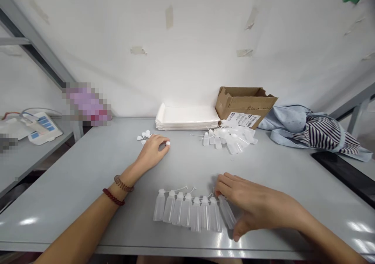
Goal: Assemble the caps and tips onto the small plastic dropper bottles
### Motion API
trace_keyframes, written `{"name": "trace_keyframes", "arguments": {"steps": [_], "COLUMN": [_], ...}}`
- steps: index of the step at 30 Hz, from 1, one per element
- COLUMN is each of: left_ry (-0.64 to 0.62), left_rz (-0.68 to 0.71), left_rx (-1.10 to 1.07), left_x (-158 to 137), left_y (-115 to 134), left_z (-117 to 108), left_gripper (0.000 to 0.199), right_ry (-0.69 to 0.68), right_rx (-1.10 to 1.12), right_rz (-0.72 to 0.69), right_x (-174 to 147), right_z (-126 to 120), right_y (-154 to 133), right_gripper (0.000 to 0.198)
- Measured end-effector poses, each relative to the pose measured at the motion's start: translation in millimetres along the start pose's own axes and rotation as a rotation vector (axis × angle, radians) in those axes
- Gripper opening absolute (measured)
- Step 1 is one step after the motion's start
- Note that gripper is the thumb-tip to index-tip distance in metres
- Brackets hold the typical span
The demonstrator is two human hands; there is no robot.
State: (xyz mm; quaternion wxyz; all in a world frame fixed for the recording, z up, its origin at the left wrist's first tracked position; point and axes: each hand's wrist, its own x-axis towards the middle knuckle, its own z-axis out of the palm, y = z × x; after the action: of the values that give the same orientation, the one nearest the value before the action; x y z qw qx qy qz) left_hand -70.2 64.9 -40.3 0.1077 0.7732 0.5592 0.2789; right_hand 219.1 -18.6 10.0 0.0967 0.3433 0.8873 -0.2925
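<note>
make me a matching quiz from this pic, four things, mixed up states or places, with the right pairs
1 left hand
2 right hand
3 box
4 stack

A brown, open on top
B at the row's right-end bottle
C white, left of the box
D pinching a small white piece

Pairs: 1-D, 2-B, 3-A, 4-C

left wrist (127, 175): brown beaded bracelet (124, 183) | dark-red braided bracelet (113, 197) | forearms (88, 221): bare
</note>
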Motion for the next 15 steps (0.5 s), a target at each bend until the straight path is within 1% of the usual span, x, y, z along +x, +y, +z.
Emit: {"name": "trace_keyframes", "arguments": {"steps": [4, 7, 9, 11, 13, 15], "left_ry": [0.015, 0.032, 0.028, -0.002, -0.075, -0.195], "left_rz": [-0.043, -0.104, -0.138, -0.155, -0.179, -0.256], "left_rx": [-0.076, -0.167, -0.248, -0.334, -0.458, -0.71], "left_x": [-1.8, -4.4, -6.5, -8.9, -11.9, -15.8], "left_y": [5.4, 11.9, 17.8, 25.5, 35.1, 46.2], "left_z": [-3.5, -6.3, -8.1, -9.7, -11.0, -11.8], "left_gripper": [0.026, 0.03, 0.033, 0.033, 0.029, 0.026], "right_ry": [0.028, 0.103, 0.212, 0.355, 0.496, 0.596], "right_rx": [0.037, 0.094, 0.115, 0.112, 0.098, 0.088], "right_rz": [0.041, 0.08, 0.081, 0.06, 0.012, -0.068], "right_x": [-3.5, -7.8, -8.5, -6.2, -1.2, 4.9], "right_z": [-11.7, -22.3, -26.0, -25.0, -19.6, -12.0], "right_y": [0.0, 0.6, 2.4, 5.2, 8.2, 10.3], "right_gripper": [0.048, 0.051, 0.049, 0.052, 0.055, 0.057]}}
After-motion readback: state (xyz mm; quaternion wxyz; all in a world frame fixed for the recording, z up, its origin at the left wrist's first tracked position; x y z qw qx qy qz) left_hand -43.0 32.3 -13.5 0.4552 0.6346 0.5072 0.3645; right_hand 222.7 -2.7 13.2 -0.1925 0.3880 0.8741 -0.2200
